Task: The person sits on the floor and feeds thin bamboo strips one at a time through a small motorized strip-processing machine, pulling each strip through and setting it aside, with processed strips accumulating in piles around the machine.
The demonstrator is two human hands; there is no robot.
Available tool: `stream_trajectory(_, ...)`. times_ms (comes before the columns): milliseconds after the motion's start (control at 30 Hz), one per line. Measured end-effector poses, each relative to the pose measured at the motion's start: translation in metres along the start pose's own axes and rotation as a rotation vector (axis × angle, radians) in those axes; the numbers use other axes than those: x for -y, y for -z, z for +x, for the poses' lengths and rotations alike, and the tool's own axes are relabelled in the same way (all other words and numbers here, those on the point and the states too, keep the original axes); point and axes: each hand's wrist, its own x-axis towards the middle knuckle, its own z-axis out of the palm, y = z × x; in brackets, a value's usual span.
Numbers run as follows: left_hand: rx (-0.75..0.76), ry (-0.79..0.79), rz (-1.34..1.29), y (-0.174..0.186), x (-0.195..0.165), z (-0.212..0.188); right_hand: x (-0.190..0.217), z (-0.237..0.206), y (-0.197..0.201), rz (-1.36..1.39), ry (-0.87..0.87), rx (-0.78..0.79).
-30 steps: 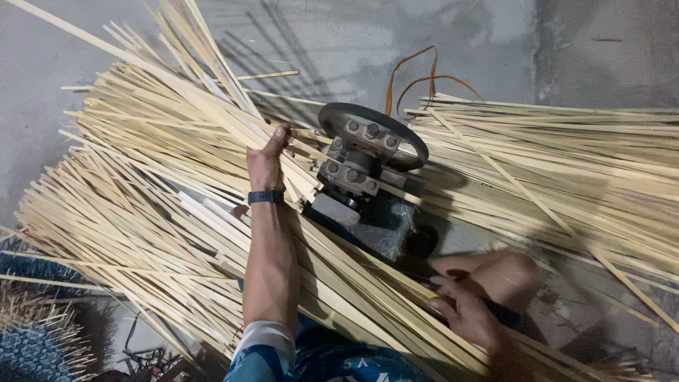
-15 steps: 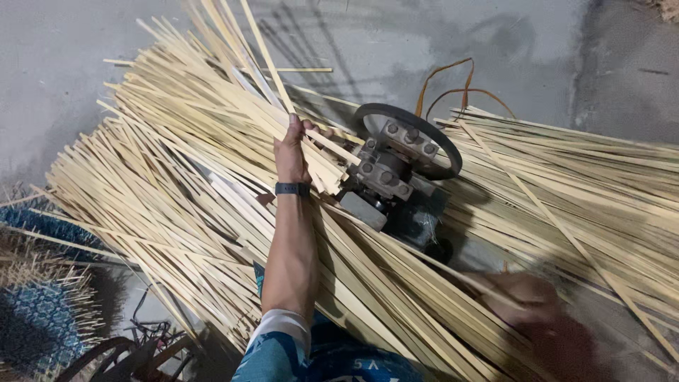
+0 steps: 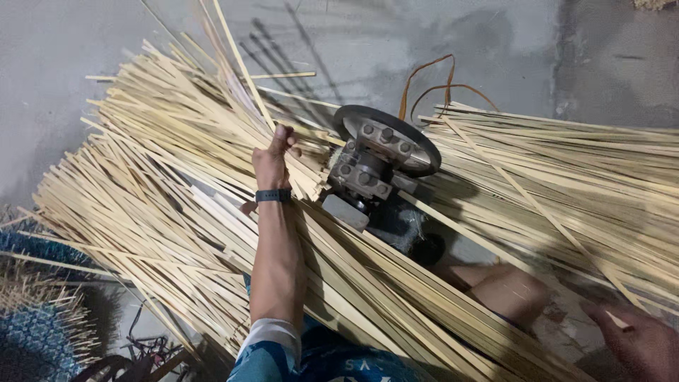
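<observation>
1. The left hand (image 3: 272, 157), a dark band at its wrist, reaches into a heap of long, thin, pale yellow bamboo strips (image 3: 163, 184); its fingers (image 3: 281, 134) are closed around a few strips that rise toward the top edge.
2. Just right of that hand stands a small dark grey metal machine with a round black wheel and bolted rollers (image 3: 375, 159), set among the strips on the grey concrete floor (image 3: 71, 56).
3. A second flat pile of pale strips (image 3: 566, 177) lies right of the machine.
4. The right hand (image 3: 640, 343) sits low at the corner, pinching the end of one strip.
5. Orange-brown cords (image 3: 431, 81) loop behind the wheel.
6. A blue woven mat (image 3: 35, 332) lies at lower left.
</observation>
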Motion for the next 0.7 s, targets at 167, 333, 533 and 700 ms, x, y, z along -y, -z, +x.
stream_trajectory(167,0.03,0.093,-0.096,-0.007,-0.003,-0.006,-0.006,-0.009,-0.01,0.45,-0.21,-0.041)
stream_trajectory(333,0.056,0.078,0.076,-0.003,-0.002,-0.004,0.039,0.008,0.003,0.449,-0.38,-0.13)
stream_trajectory(533,0.051,0.031,0.148,-0.007,-0.005,-0.008,0.175,0.057,0.055,0.65,0.071,-0.815)
stream_trajectory(700,0.083,0.051,0.153,-0.016,-0.017,-0.016,0.232,0.063,0.089,0.759,0.272,-0.33)
